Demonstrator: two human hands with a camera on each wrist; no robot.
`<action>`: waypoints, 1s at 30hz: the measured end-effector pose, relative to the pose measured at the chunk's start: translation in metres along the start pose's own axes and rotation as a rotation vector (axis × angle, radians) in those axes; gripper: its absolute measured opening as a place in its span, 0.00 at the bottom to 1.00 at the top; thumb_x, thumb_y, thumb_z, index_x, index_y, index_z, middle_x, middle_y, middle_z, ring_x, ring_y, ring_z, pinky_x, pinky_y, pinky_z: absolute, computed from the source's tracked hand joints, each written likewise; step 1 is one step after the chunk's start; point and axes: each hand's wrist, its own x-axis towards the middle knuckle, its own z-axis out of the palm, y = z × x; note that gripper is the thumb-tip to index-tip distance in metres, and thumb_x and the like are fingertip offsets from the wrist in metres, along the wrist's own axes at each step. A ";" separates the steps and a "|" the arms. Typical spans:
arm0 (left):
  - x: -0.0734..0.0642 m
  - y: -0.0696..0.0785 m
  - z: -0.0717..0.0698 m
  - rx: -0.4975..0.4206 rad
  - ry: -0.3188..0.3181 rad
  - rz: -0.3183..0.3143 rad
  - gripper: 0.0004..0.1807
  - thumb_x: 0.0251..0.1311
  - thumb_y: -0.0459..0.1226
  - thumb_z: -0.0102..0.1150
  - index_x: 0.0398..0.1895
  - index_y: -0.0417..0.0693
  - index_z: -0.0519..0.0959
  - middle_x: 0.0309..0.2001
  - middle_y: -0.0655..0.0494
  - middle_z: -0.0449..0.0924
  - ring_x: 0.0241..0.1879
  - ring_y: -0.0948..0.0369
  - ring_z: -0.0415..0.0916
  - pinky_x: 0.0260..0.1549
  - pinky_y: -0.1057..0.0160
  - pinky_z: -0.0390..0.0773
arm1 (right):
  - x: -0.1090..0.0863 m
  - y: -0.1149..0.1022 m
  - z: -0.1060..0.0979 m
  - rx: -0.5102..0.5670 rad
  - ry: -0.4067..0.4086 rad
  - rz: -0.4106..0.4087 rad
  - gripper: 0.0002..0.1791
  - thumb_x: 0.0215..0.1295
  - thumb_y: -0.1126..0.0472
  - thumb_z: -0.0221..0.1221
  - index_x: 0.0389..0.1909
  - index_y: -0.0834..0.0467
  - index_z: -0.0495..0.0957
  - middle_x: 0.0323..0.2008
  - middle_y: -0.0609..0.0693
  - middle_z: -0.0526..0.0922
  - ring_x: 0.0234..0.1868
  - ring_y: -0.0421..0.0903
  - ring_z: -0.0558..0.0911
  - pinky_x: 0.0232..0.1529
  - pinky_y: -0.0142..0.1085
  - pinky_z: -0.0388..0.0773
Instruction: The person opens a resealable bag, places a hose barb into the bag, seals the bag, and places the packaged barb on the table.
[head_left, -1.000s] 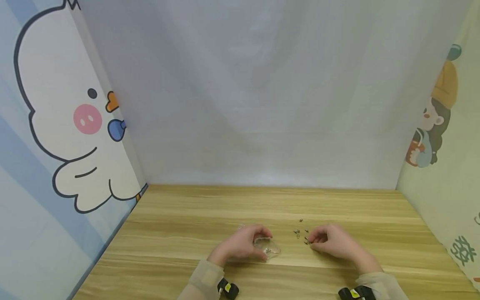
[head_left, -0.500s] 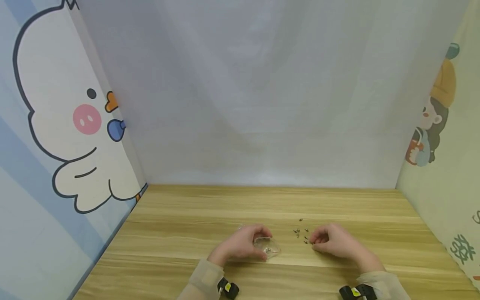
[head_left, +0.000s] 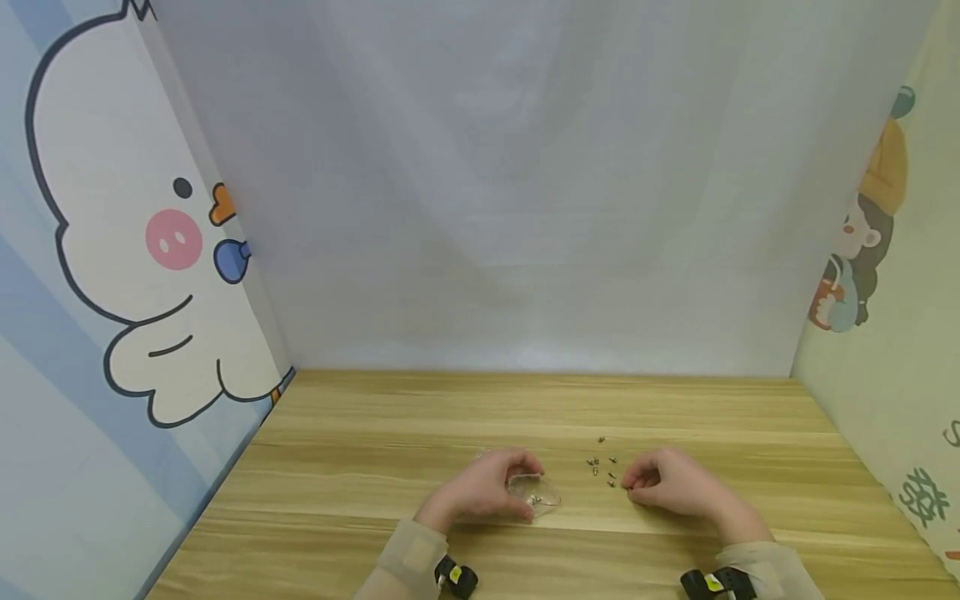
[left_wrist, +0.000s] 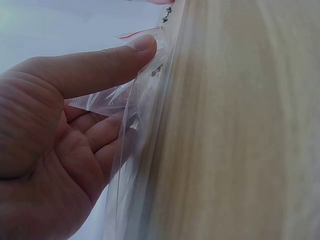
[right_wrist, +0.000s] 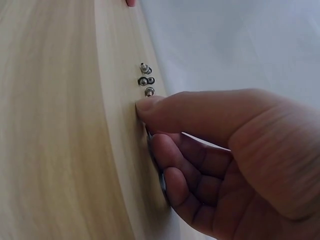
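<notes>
My left hand point(head_left: 487, 485) holds a clear plastic zip bag point(head_left: 546, 490), its mouth spread between thumb and fingers. In the left wrist view the bag point(left_wrist: 131, 107) shows a red line along its top edge, and a small metal piece lies in it. Several small metal screw-like pieces point(head_left: 596, 462) are scattered on the table between the hands. To their right, my right hand point(head_left: 675, 482) pinches one of these pieces low at the tabletop; a dark speck shows at its fingertips. In the right wrist view, the thumb point(right_wrist: 150, 107) hides most of that pinch.
The wood-grain table point(head_left: 375, 417) carries everything. A grey-white curtain point(head_left: 525, 208) rises behind its far edge, with printed panels at left and right. A small transparent scrap point(head_left: 482, 454) appears just beyond the left hand. Black cameras point(head_left: 456, 577) are strapped to both wrists.
My right hand has shifted slightly to the right, away from the scattered metal pieces, with a dark speck at its fingertips. The left hand and the bag have stayed in place.
</notes>
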 end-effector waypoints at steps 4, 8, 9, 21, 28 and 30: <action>0.000 0.000 0.000 -0.008 -0.003 0.008 0.30 0.50 0.33 0.85 0.57 0.53 0.83 0.58 0.67 0.84 0.62 0.66 0.77 0.69 0.58 0.71 | 0.000 -0.002 0.000 -0.008 0.003 0.003 0.04 0.64 0.65 0.73 0.36 0.60 0.87 0.31 0.41 0.85 0.33 0.36 0.81 0.37 0.33 0.81; -0.001 0.000 0.000 -0.006 -0.002 0.021 0.30 0.49 0.33 0.85 0.56 0.52 0.83 0.58 0.65 0.84 0.61 0.65 0.77 0.69 0.58 0.71 | -0.001 -0.005 0.000 -0.016 0.008 0.005 0.03 0.63 0.66 0.73 0.34 0.57 0.87 0.30 0.41 0.85 0.33 0.35 0.80 0.36 0.32 0.81; -0.001 0.000 0.000 -0.006 -0.002 0.023 0.30 0.49 0.33 0.85 0.56 0.52 0.83 0.58 0.65 0.85 0.61 0.65 0.78 0.69 0.57 0.72 | -0.001 -0.005 0.000 -0.017 0.008 0.006 0.04 0.62 0.66 0.73 0.34 0.57 0.87 0.30 0.41 0.85 0.33 0.36 0.80 0.36 0.32 0.80; -0.001 0.000 -0.001 0.001 -0.006 0.012 0.30 0.50 0.33 0.85 0.57 0.53 0.82 0.58 0.67 0.84 0.62 0.65 0.77 0.69 0.58 0.71 | -0.002 -0.001 0.000 -0.021 -0.003 0.001 0.04 0.64 0.66 0.73 0.33 0.54 0.87 0.30 0.41 0.85 0.32 0.35 0.80 0.36 0.32 0.81; 0.000 -0.001 0.000 0.002 0.000 0.009 0.29 0.49 0.34 0.85 0.56 0.53 0.83 0.57 0.68 0.84 0.61 0.66 0.77 0.69 0.58 0.71 | -0.002 -0.002 -0.001 -0.035 -0.004 0.007 0.04 0.63 0.64 0.73 0.33 0.54 0.87 0.29 0.40 0.85 0.32 0.35 0.80 0.36 0.33 0.80; 0.000 -0.002 0.000 0.004 0.001 0.009 0.29 0.49 0.34 0.85 0.56 0.54 0.83 0.57 0.68 0.84 0.61 0.66 0.77 0.69 0.57 0.71 | -0.002 -0.002 -0.001 -0.037 -0.008 0.017 0.04 0.64 0.63 0.73 0.33 0.54 0.87 0.30 0.40 0.85 0.32 0.36 0.80 0.37 0.33 0.80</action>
